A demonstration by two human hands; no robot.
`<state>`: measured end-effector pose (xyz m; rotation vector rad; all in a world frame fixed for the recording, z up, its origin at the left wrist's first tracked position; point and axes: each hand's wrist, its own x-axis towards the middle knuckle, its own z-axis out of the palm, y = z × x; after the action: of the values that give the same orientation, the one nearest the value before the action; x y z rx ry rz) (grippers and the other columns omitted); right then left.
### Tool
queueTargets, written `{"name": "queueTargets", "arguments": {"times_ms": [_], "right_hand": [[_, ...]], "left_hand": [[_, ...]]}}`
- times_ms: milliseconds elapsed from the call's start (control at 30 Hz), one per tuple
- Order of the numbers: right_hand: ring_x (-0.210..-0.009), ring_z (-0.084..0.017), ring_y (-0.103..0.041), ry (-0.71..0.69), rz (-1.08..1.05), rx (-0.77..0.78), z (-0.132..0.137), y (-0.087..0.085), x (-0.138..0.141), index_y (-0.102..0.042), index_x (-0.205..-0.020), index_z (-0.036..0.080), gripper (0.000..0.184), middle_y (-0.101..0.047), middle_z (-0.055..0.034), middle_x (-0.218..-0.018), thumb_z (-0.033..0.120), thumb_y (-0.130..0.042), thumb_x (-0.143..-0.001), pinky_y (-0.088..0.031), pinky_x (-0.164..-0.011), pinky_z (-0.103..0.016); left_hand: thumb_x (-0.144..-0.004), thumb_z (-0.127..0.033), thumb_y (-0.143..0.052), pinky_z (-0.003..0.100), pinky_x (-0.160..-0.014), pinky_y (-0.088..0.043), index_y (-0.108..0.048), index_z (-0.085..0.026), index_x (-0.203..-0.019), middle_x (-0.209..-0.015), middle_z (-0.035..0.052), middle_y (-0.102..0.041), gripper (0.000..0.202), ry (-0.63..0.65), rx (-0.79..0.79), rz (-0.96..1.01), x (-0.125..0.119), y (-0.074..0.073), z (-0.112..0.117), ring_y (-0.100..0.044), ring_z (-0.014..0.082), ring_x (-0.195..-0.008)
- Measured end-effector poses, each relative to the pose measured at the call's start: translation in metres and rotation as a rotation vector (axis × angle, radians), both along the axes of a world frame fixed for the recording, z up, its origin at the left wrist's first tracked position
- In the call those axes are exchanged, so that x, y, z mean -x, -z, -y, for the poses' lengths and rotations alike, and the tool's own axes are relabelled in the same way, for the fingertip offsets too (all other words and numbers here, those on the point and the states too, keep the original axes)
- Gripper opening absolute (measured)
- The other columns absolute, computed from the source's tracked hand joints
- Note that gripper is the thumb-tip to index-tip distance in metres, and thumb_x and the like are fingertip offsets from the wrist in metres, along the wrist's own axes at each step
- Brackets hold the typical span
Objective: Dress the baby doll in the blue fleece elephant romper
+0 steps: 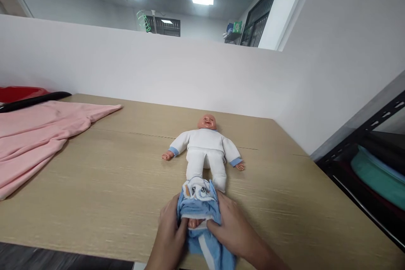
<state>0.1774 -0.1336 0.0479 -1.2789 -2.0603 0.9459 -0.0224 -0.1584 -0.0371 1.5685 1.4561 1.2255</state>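
A baby doll (205, 140) in a white top and white trousers with blue cuffs lies on its back, head toward the wall, arms spread. Around its lower leg and foot is a blue and white terry garment (198, 206) with an embroidered animal face. My left hand (172, 225) grips the garment's left edge, thumb at its opening. On the other side, my right hand (229, 223) grips the right edge, thumb also at the opening. Part of the doll's foot (194, 222) shows inside that opening. The rest of the garment hangs toward the table's front edge.
The doll lies on a wooden table (120, 177). A pink cloth (41, 135) covers its left side, with a red tray (22, 93) behind. A white partition (158, 71) closes the back. At right stands a black metal rack (363, 130) holding folded green fabric (376, 177).
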Motion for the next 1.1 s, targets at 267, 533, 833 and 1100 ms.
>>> {"name": "queueTargets", "arguments": {"times_ms": [267, 533, 833, 1100], "right_hand": [[-0.130, -0.029, -0.067, -0.117, -0.119, -0.080, -0.031, -0.002, -0.012, -0.070, -0.132, 0.021, 0.049, -0.072, -0.0100, -0.137, 0.012, -0.069, -0.084, -0.051, -0.118, -0.048], [-0.141, -0.031, -0.061, -0.183, -0.349, 0.205, -0.058, 0.002, -0.043, -0.058, -0.148, 0.025, 0.069, -0.064, -0.0115, -0.153, 0.043, -0.087, -0.088, -0.045, -0.124, -0.051], [-0.122, -0.027, -0.069, -0.200, -0.651, 0.567, -0.061, 0.036, -0.078, -0.062, -0.141, 0.023, 0.068, -0.073, -0.0081, -0.136, 0.044, -0.091, -0.083, -0.053, -0.108, -0.041], [-0.132, -0.030, -0.067, -0.254, -0.576, 0.581, -0.057, 0.027, -0.089, -0.065, -0.144, 0.024, 0.064, -0.074, -0.0085, -0.140, 0.050, -0.086, -0.089, -0.049, -0.116, -0.046]], "left_hand": [[-0.104, -0.051, -0.056, 0.051, -0.124, -0.045, -0.070, -0.020, -0.134, -0.148, 0.0150, -0.068, 0.045, 0.038, -0.032, 0.118, 0.018, -0.012, -0.027, -0.061, 0.0334, -0.141], [-0.096, -0.048, -0.074, 0.050, -0.131, -0.037, -0.064, -0.025, -0.144, -0.157, 0.0111, -0.061, 0.055, 0.379, 0.184, 0.071, 0.058, -0.076, -0.051, -0.053, 0.0323, -0.150], [-0.103, -0.050, -0.064, 0.036, -0.100, -0.053, -0.068, -0.021, -0.115, -0.113, 0.0062, -0.069, 0.032, 0.487, 0.205, 0.067, 0.061, -0.092, -0.060, -0.064, 0.0236, -0.109], [-0.106, -0.056, -0.056, 0.045, -0.122, -0.039, -0.063, -0.027, -0.140, -0.146, 0.0095, -0.062, 0.046, 0.397, -0.033, -0.332, 0.043, -0.120, -0.085, -0.052, 0.0283, -0.138]]}}
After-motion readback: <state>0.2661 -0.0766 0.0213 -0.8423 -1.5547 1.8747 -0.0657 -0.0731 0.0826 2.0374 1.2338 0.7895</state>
